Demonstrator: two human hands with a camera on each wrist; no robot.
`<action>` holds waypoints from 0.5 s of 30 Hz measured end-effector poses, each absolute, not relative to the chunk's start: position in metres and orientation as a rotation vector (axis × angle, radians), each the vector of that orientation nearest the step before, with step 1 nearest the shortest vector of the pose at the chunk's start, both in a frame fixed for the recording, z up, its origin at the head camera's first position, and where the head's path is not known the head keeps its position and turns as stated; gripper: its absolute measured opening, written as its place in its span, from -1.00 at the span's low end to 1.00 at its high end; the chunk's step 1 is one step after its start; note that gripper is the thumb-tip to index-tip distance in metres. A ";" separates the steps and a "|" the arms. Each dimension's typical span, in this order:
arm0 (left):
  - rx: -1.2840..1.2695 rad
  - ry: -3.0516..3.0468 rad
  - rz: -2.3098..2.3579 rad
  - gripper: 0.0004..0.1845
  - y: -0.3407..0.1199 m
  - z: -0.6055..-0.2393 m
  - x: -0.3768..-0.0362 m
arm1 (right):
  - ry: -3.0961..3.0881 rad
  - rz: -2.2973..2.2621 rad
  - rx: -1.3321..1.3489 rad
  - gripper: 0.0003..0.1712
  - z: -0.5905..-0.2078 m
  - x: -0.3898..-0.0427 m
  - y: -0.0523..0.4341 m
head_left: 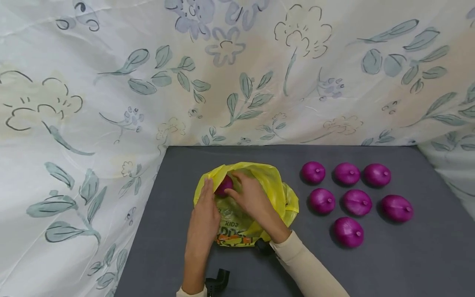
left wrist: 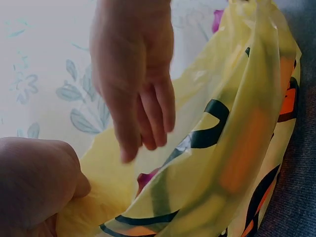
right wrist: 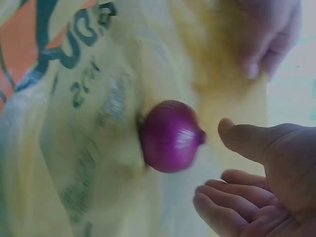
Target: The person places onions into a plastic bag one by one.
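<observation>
Your left hand (head_left: pixel 205 214) grips the near-left rim of the yellow plastic bag (head_left: pixel 274 185), fingers pinching the film so the mouth stays open toward the back edge of the tabletop (head_left: pixel 426 255). Your right hand (head_left: pixel 252 197) lies over the bag's opening with its fingers relaxed and spread, grasping nothing; in the right wrist view the palm sits just beside a purple onion (right wrist: pixel 170 136), thumb near its tip but apart from it. That onion rests inside the bag, against the yellow film near the mouth, and from the head view it shows between your two hands at the bag's left side. The bag lies flat near the middle of the tabletop, a little toward the left edge, with printed lettering and orange and dark marks on its near part.

Seven more purple onions (head_left: pixel 356 202) stand on the bare grey surface to the right of the bag, well apart from it: three in a row nearest the back edge, three in a row before them, and one alone nearest you. A floral cloth (head_left: pixel 111 82) hangs behind and to the left of the tabletop.
</observation>
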State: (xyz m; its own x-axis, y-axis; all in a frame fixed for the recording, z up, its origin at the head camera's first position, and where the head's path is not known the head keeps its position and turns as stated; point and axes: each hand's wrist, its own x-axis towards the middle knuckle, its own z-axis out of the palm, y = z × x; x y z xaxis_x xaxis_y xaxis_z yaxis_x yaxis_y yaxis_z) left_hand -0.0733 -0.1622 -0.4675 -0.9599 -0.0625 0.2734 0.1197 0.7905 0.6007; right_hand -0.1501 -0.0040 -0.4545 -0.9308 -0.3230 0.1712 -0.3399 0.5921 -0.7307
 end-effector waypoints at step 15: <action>-0.051 -2.693 -0.972 -0.40 -0.160 -0.465 -0.073 | -2.537 1.290 0.460 -0.42 -0.379 -0.121 0.052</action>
State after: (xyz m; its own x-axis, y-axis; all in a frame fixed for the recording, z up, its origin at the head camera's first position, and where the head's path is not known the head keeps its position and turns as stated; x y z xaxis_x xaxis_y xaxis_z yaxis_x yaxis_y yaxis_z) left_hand -0.0731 -0.1602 -0.4651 -0.9610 -0.0603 0.2700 0.1260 0.7735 0.6211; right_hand -0.1211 0.0522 -0.3788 -0.9167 -0.1616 0.3655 -0.3906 0.5563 -0.7335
